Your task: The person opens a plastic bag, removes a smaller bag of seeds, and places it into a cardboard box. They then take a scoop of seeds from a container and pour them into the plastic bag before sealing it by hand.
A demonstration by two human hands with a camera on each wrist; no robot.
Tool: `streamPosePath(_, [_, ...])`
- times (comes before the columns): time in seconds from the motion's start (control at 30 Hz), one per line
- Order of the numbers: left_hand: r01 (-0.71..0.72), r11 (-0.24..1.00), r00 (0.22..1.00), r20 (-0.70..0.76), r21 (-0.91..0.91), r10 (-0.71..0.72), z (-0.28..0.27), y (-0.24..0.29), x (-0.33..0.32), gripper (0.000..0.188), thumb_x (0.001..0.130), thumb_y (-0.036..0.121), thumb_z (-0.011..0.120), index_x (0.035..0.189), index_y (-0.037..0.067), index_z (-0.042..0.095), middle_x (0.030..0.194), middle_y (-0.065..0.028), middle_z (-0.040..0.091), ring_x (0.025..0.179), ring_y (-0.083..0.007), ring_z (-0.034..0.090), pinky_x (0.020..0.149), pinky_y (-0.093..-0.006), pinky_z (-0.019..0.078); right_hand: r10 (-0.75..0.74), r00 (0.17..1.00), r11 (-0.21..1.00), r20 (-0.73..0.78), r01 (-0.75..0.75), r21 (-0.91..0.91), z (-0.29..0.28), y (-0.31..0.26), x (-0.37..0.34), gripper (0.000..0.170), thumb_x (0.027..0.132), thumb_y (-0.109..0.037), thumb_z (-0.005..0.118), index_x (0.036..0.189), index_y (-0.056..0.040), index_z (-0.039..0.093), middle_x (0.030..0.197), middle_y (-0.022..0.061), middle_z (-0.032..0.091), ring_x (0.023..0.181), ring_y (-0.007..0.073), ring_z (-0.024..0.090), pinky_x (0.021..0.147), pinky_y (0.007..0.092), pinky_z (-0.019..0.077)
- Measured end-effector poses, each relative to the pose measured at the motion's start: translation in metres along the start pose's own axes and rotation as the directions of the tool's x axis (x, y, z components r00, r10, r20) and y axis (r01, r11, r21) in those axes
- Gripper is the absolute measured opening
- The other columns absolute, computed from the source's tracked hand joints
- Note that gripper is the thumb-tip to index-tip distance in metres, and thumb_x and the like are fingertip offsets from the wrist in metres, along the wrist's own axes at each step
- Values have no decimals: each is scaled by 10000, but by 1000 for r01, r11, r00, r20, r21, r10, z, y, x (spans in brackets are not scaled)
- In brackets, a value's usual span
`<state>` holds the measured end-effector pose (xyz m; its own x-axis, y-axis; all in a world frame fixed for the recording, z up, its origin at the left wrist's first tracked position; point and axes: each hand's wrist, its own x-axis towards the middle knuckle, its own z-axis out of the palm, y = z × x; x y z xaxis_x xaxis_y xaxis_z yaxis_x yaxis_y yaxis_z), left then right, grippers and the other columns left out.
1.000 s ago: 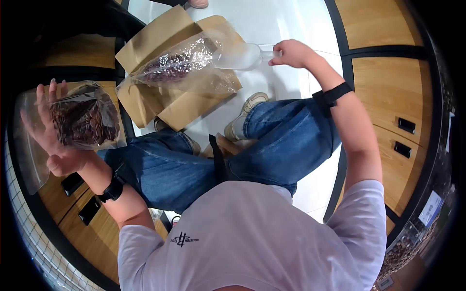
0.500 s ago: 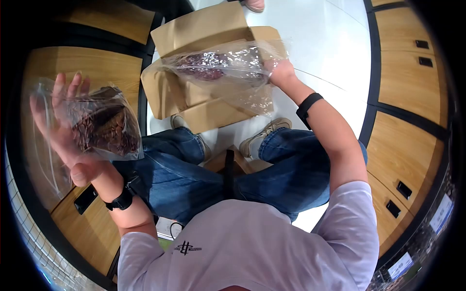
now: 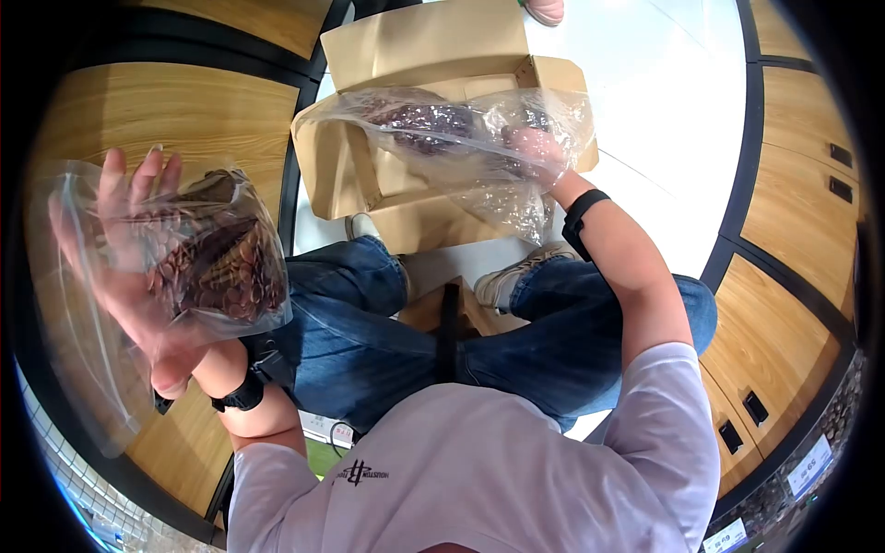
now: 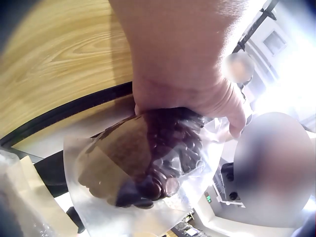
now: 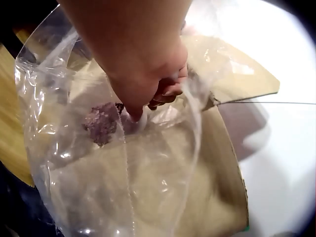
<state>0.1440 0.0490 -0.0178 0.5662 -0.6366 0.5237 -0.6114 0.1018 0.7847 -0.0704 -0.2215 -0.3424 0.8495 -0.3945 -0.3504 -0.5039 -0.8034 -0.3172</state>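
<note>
My left hand, fingers straight and spread, bears a clear zip bag at the left. Dark brown, glossy disc-shaped pieces fill its lower part. At the cardboard box, my right hand reaches inside a large clear plastic bag. Its fingers curl round the handle of a scoop; a pale bit of the scoop shows under the thumb in the right wrist view, the rest hidden. Deeper in the large bag lies a heap of dark reddish-brown pieces.
Wooden cabinet fronts with black edges stand left and right. The box sits on a pale floor before my shoes. Another person's foot is beyond the box. Shelf price labels show at the lower right.
My right hand has brought the scoop from right of the box into the large bag. My left hand still bears the zip bag. The head view has shifted.
</note>
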Motion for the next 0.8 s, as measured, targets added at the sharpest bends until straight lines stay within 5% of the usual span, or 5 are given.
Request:
streamPosePath(0.43, [10,1000,1000,28,8,-10,-7,-3,-1,1386,655,885,587,1511,-55,36,1478,-369,258,1330,-490,393,1137,-644,255,-49,998,984,-33,54,172,16,-24,12,257,920,-239,557,1069,-37,613,886,199,692,845,371,688,721,468,545])
streamPosePath(0.53, [10,1000,1000,20,-13,-10,-4,-3,-2,1375,666,877,590,1509,-58,37,1475,-367,264,1330,-487,393,1137,-642,257,21,997,990,78,-32,140,13,-42,24,260,929,-241,540,1054,-24,611,874,195,691,856,363,683,724,441,540])
streamPosePath(0.63, [18,1000,1000,3,-11,-18,1,-2,-2,1364,673,873,589,1505,-67,54,1463,-367,284,1323,-485,401,1130,-640,271,-69,997,925,-45,80,370,27,-39,30,273,877,-288,605,1020,-59,643,926,186,694,888,374,673,776,477,515])
streamPosePath(0.7, [14,1000,1000,-12,10,-14,4,-1,-2,1361,674,874,588,1502,-71,65,1456,-367,296,1317,-484,408,1125,-640,280,51,996,782,72,-84,618,32,-39,37,300,882,-316,610,1028,-55,632,910,190,688,877,385,664,758,483,506])
streamPosePath(0.8, [19,1000,998,-53,16,-19,6,-1,-3,1358,671,877,586,1499,-75,85,1441,-369,317,1300,-483,427,1110,-639,301,51,997,809,62,-78,583,24,-34,29,344,898,-371,619,1035,-55,628,908,193,688,885,392,664,766,472,510])
